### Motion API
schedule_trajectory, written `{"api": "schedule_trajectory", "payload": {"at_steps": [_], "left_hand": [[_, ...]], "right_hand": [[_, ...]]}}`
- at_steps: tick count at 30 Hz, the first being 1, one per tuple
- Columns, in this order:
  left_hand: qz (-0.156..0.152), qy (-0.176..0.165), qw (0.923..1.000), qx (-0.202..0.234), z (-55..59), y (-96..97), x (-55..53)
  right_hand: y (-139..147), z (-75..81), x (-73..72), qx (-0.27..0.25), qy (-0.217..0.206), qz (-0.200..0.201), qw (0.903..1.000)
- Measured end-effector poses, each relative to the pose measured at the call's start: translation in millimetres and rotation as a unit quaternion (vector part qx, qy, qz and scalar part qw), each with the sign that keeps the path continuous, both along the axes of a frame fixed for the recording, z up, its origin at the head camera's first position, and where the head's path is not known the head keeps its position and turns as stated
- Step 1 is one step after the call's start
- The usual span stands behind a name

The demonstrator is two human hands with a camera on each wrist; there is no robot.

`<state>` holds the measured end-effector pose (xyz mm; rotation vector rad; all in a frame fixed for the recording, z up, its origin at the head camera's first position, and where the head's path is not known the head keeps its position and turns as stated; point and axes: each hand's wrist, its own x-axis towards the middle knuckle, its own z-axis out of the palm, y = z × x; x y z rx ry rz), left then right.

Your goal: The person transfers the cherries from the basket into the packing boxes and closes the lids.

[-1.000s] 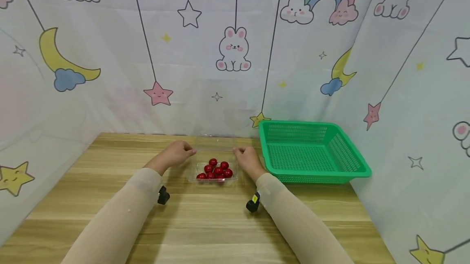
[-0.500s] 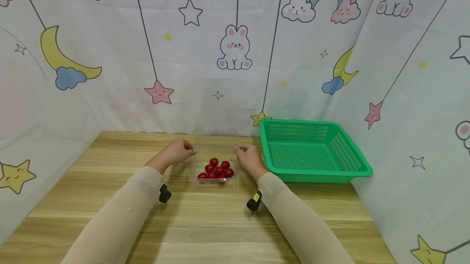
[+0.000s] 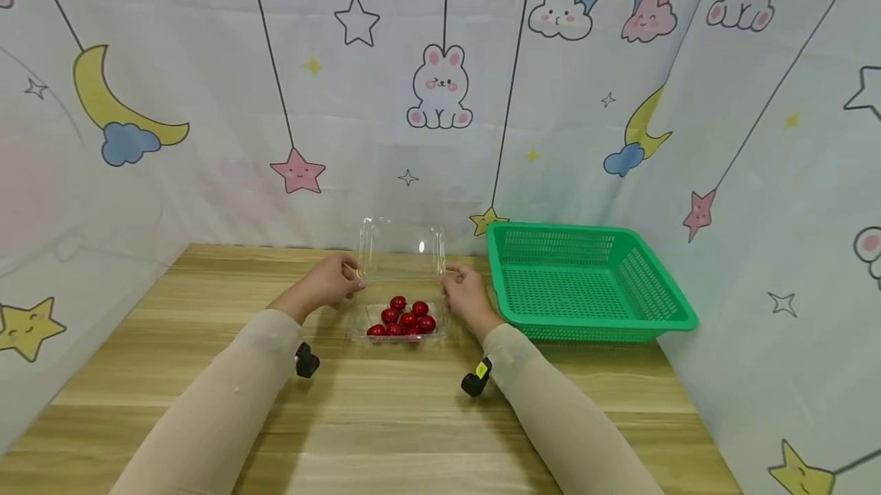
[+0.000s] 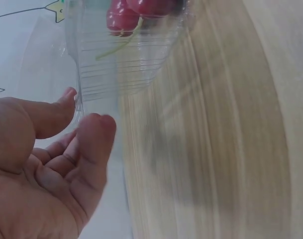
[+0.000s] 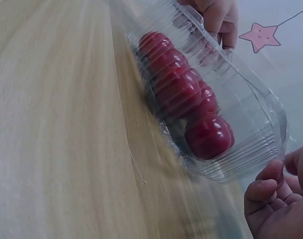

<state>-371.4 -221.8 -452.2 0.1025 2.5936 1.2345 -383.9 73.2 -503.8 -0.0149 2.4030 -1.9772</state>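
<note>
A clear plastic clamshell box (image 3: 358,330) sits on the table in the head view, its lid (image 3: 402,246) raised at the back. Several glossy red cherries (image 3: 409,320) lie in its base, and the left wrist view shows a green stem (image 4: 119,47) on one. At the box's back left corner my left hand (image 3: 323,286) pinches the rim between thumb and finger. My right hand (image 3: 468,297) pinches the opposite rim at the back right, its fingertips (image 5: 270,174) on the plastic edge.
A green plastic basket (image 3: 592,327) stands on the right side of the wood-grain table (image 3: 385,418). Behind and at both sides hangs a white cloth (image 3: 385,120) printed with rabbits and stars.
The lid, lying low behind the base a second ago, now stands up more steeply. Both hands have shifted slightly at the back corners; the cherries and basket stay where they were.
</note>
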Motion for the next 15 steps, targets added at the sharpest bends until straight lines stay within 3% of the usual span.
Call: {"api": "schedule_trajectory", "payload": {"at_steps": [7, 15], "left_hand": [[0.018, -0.011, 0.9972, 0.072, 2.6, 3.3, 1.5], [0.001, -0.017, 0.9939, 0.109, 3.8, -1.0, 2.0]], "right_hand": [[1.7, 3.5, 3.8, -0.018, -0.015, 0.03, 0.9993], [3.3, 5.0, 7.2, -0.033, -0.028, 0.013, 0.999]]}}
